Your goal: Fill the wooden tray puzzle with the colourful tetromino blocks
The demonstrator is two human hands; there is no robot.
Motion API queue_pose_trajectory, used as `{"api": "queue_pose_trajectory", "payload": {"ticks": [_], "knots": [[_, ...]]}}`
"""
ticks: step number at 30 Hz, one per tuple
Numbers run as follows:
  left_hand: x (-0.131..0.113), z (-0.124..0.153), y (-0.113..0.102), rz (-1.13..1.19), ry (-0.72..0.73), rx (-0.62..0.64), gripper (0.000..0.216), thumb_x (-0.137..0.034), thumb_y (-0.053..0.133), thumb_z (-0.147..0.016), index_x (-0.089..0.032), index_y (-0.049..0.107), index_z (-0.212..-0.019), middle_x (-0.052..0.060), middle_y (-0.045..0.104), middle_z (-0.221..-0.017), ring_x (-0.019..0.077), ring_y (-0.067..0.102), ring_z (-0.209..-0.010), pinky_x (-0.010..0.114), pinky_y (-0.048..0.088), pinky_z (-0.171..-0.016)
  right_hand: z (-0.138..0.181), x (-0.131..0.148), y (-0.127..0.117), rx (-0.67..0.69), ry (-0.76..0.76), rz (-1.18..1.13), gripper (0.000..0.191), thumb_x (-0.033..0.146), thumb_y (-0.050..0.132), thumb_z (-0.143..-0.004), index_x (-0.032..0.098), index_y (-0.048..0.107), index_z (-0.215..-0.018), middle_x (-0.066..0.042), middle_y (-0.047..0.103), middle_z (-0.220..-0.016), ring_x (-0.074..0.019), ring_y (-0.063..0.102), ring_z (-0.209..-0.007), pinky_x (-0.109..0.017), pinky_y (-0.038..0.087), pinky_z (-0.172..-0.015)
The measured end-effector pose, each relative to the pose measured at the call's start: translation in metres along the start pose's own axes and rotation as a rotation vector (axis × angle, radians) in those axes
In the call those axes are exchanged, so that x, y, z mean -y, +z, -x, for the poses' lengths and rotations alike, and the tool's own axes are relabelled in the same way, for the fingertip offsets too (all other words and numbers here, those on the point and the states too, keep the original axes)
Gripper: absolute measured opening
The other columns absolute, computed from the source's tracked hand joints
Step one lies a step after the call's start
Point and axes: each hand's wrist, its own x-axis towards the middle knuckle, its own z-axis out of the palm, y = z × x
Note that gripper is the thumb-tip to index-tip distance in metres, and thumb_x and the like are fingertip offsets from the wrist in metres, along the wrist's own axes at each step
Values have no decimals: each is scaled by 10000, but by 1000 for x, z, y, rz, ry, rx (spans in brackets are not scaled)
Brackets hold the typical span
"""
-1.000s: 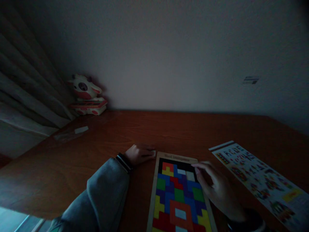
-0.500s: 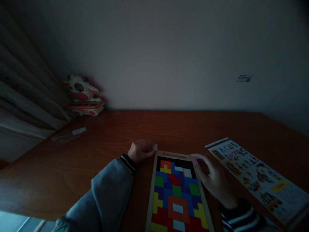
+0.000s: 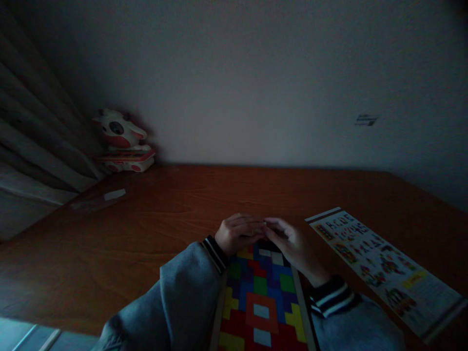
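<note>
A wooden puzzle board [image 3: 216,319] packed with coloured blocks lies in front of me, its far end covered by both hands. My left hand [image 3: 239,233] reaches over the far left corner, fingers pressed together. My right hand [image 3: 292,246] comes over the far right corner with its thumb and fingers closed, meeting my left fingertips. Only a pale speck of a small white piece [image 3: 264,223] shows between the fingertips; the fingers hide the rest. White patches [image 3: 261,311] show among the blocks, and black base shows near the far end.
A printed sheet with colourful pattern pictures [image 3: 383,268] lies to the right on the brown table [image 3: 175,195]. A cow-shaped toy keyboard [image 3: 126,141] stands at the back left, near the curtain [image 3: 36,131]. A white strip [image 3: 114,194] lies in front of it.
My left hand has moved right, carrying the small white piece from beside the board's far left corner. My right hand has moved left off the right corner, and the fingertips now meet.
</note>
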Motion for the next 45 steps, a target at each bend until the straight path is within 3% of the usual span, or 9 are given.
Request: {"api": "queue_pose_trajectory", "payload": {"ticks": [7, 11, 15, 19, 22, 27, 32, 41, 45], "knots": [[-2, 4, -2, -21, -97, 176, 515, -444, 666, -896, -209, 542, -1338, 131, 644, -1294, 240, 633, -1158, 422, 526, -984, 8, -5, -4, -152, -66, 125, 311, 465, 609, -896, 227, 643, -1093, -82, 745, -1022, -213, 713, -936, -349, 586, -792], [-1, 10, -7, 22, -158, 333, 490, -384, 608, -937, -217, 495, -1384, 116, 624, -1328, 237, 602, -1207, 435, 485, -1043, 11, -9, -9, -291, -155, 238, 262, 449, 587, -915, 224, 648, -1035, -83, 740, -971, -206, 705, -885, -345, 573, -774], [14, 20, -8, 82, -235, 437, 429, -361, 629, -918, -228, 573, -1321, 93, 632, -1318, 232, 602, -1205, 418, 491, -1040, 10, -12, -9, -289, -165, 292, 247, 443, 556, -932, 228, 637, -1023, -72, 735, -938, -188, 694, -814, -313, 560, -698], [32, 26, -15, 97, -244, 431, 287, -354, 623, -923, -248, 678, -1184, 73, 660, -1267, 225, 628, -1152, 412, 502, -1014, -6, -16, -9, -262, -193, 441, 234, 429, 526, -943, 238, 625, -1035, -56, 726, -871, -172, 662, -709, -296, 531, -633], [41, 24, -25, 50, -259, 425, 228, -340, 640, -916, -247, 718, -1108, 74, 682, -1221, 230, 643, -1116, 408, 512, -993, -30, -21, -9, -175, -257, 558, 182, 381, 529, -929, 247, 630, -998, -53, 737, -881, -186, 680, -760, -324, 538, -717], [46, 21, -33, -17, -334, 391, 193, -302, 637, -914, -244, 730, -1073, 72, 696, -1183, 231, 658, -1074, 413, 524, -962, -53, -28, -11, -176, -255, 526, 200, 383, 535, -922, 227, 635, -995, -54, 740, -872, -182, 692, -747, -310, 538, -683], [44, 23, -30, -49, -336, 386, 207, -279, 612, -912, -244, 717, -1087, 73, 689, -1177, 239, 646, -1057, 440, 508, -947, -45, -22, -20, -263, -129, 374, 283, 464, 553, -914, 217, 667, -994, -73, 755, -952, -211, 711, -861, -340, 553, -747], [42, 22, -29, -30, -348, 377, 213, -281, 603, -909, -243, 715, -1085, 76, 687, -1170, 241, 638, -1067, 433, 499, -942, -23, 11, -8, 57, -76, 325, 258, 469, 555, -922, 282, 733, -926, -26, 759, -921, -202, 698, -842, -334, 553, -745], [43, 22, -28, -31, -351, 370, 208, -277, 604, -905, -240, 714, -1077, 73, 691, -1163, 241, 642, -1056, 434, 498, -943, -19, 9, -5, 90, -38, 356, 221, 427, 569, -918, 264, 718, -902, -11, 746, -822, -182, 683, -742, -304, 531, -656]]}}
